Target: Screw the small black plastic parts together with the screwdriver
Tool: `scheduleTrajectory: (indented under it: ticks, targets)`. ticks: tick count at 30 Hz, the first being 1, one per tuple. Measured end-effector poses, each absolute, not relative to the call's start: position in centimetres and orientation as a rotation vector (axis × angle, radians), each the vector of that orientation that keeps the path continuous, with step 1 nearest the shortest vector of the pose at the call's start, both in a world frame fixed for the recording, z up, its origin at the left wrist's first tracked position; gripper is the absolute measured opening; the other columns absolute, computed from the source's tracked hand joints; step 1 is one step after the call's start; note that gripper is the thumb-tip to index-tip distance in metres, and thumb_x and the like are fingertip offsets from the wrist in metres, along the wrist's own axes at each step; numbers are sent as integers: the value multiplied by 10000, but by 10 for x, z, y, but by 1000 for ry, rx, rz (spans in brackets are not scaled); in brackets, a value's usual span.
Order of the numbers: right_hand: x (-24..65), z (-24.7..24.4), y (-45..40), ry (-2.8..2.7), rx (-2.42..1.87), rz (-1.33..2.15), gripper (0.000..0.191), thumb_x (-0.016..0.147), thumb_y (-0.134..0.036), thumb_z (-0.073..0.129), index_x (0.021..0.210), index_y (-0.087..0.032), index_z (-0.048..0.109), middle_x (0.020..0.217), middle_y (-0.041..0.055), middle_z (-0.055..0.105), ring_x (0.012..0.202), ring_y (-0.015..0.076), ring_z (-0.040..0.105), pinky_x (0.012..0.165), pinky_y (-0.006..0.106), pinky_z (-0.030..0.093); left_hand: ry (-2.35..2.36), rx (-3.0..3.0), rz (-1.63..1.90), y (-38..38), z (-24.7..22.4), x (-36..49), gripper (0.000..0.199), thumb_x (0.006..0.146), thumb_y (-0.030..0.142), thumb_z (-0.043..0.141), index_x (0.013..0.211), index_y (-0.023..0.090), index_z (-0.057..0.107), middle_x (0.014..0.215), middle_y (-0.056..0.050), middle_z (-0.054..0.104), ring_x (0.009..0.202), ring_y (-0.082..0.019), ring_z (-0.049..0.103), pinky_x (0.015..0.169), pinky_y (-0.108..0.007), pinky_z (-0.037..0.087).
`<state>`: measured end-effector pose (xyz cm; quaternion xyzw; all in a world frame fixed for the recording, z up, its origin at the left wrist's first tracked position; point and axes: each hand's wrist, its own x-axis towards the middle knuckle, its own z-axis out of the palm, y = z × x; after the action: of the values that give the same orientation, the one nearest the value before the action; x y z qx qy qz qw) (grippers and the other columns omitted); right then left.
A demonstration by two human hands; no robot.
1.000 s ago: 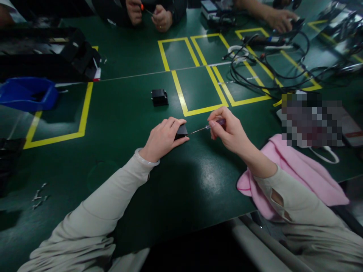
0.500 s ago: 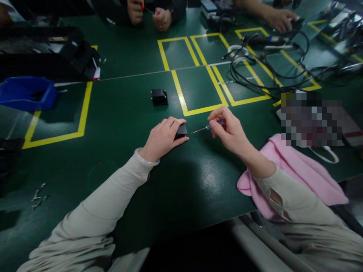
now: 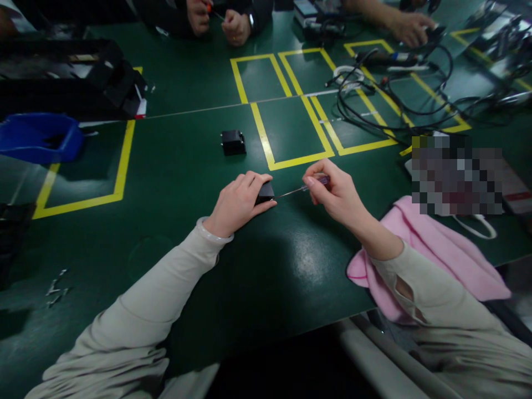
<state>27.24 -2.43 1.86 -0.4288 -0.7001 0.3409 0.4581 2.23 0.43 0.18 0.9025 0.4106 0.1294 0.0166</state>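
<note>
My left hand (image 3: 241, 200) is closed around a small black box-shaped part (image 3: 266, 192), holding it on the green table. Fingers cover its left side, and the thumb lies along its near edge. In my right hand (image 3: 330, 185) is a screwdriver (image 3: 323, 179) with a purplish clear handle, pinched between thumb and fingers. Its thin metal shaft slants left, with the tip at the right side of the black part; whether it touches a screw is too small to tell. Farther back lies a second black part (image 3: 233, 142) of similar look.
A blue bin (image 3: 41, 137) and a long black housing (image 3: 62, 80) stand at the left. Small metal pieces (image 3: 57, 289) lie near left. Black cables (image 3: 353, 122) coil at the right, behind a pink cloth (image 3: 440, 249). Across the table, a co-worker's hands (image 3: 236, 27) hold an orange-handled tool.
My right hand has shifted very slightly, with the screwdriver handle turned a little in its fingers. My left hand and the black part keep their place.
</note>
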Motion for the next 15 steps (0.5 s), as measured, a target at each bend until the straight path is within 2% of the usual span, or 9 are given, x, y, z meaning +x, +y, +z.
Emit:
scheduleTrajectory:
  ticks: [2, 7, 12, 15]
  targets:
    - [272, 19, -24, -1731, -1046, 842, 235, 1015, -426, 609, 912, -223, 550, 606, -81, 517, 453, 66, 487, 484, 243, 351, 1279, 2805, 401, 4, 2, 23, 532, 1002, 532, 581, 1381, 167, 508, 1242, -124, 640, 1087, -282, 625, 883, -381, 513]
    - [272, 18, -24, -1708, -1044, 840, 222, 1012, -444, 603, 1017, -226, 560, 693, -60, 574, 541, 86, 572, 547, 243, 429, 1290, 2809, 398, 4, 2, 22, 525, 995, 520, 598, 1378, 172, 509, 1235, -123, 643, 1074, -281, 625, 873, -375, 510]
    - [272, 18, -24, -1713, -1061, 837, 257, 1007, -453, 613, 909, -222, 559, 619, -72, 533, 474, 72, 503, 499, 245, 373, 1286, 2803, 397, 4, 2, 22, 524, 997, 513, 599, 1380, 166, 513, 1233, -122, 642, 1076, -282, 625, 863, -379, 514]
    - [273, 17, -24, -1706, -1049, 858, 230, 1018, -431, 598, 929, -223, 557, 633, -70, 539, 483, 77, 515, 504, 247, 386, 1285, 2805, 398, 5, 2, 22, 527, 996, 518, 599, 1379, 166, 513, 1238, -122, 643, 1072, -280, 626, 864, -375, 513]
